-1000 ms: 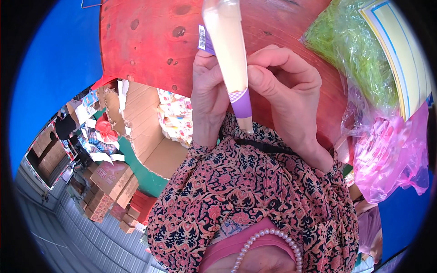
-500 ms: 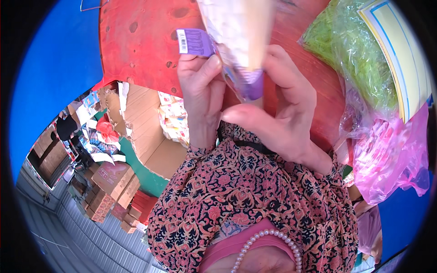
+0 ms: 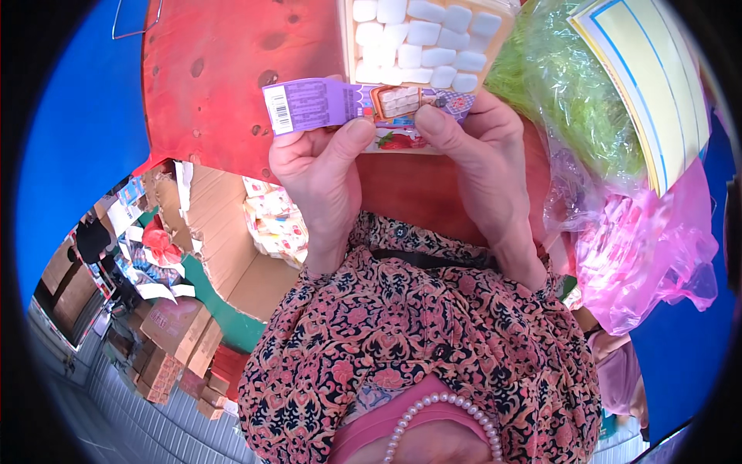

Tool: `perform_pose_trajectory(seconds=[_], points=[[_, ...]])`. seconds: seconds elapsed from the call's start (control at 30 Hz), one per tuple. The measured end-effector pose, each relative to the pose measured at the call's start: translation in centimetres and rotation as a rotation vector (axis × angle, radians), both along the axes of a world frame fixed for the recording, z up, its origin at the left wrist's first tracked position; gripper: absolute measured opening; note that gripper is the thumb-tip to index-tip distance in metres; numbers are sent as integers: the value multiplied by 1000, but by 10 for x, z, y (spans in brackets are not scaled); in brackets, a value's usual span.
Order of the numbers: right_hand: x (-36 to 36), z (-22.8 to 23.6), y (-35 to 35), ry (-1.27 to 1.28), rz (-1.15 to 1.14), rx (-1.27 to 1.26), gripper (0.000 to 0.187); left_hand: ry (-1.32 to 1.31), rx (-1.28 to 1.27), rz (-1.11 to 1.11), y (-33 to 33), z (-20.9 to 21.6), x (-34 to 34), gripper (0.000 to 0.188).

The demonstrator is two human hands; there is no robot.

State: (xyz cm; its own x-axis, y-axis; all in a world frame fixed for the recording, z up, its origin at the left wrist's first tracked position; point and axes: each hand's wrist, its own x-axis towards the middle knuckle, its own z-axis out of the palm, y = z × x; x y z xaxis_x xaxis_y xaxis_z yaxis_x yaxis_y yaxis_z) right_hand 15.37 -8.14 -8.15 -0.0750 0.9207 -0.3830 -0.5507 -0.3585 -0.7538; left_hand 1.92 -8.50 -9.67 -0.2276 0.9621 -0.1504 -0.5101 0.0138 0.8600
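Upper centre: left hand [image 3: 318, 166] pinching and right hand [image 3: 495, 166] clamping a purple band [image 3: 332, 104] against a tray [image 3: 347, 42], apparently mid-wrapping, a step calling for careful alignment next.

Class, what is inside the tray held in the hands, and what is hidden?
Inside the tray are rows of small white pieces. A printed purple label covers its lower end, hiding anything beneath; the picture's edge cuts off its top.
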Motion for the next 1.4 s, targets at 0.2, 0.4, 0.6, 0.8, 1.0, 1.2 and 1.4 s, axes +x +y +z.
perform_pose_trajectory(seconds=[0.2, 0.4, 0.6, 0.8, 1.0, 1.2, 1.4], points=[[-6, -1, -6, 22, -42, 79, 30, 3, 47, 2, 1, -2, -3, 35], [3, -21, -15, 117, -2, 92, 30, -167, -47, -35, -6, 5, -5, 16], [25, -42, -25, 397, 62, 189, 22, 0, 160, -459, -8, 30, -1, 16], [23, -48, -11, 560, 81, 715, 31, 350, 509, -480, -13, 43, 19, 24], [45, -39, -4, 511, 184, 897, 21, 328, 775, -374, -20, 41, 40, 36], [43, -38, -7, 604, 212, 992, 18, 328, 825, -374, -23, 39, 53, 38], [38, -37, -10, 698, 153, 919, 24, 215, 773, -548, -10, 32, 55, 34]])
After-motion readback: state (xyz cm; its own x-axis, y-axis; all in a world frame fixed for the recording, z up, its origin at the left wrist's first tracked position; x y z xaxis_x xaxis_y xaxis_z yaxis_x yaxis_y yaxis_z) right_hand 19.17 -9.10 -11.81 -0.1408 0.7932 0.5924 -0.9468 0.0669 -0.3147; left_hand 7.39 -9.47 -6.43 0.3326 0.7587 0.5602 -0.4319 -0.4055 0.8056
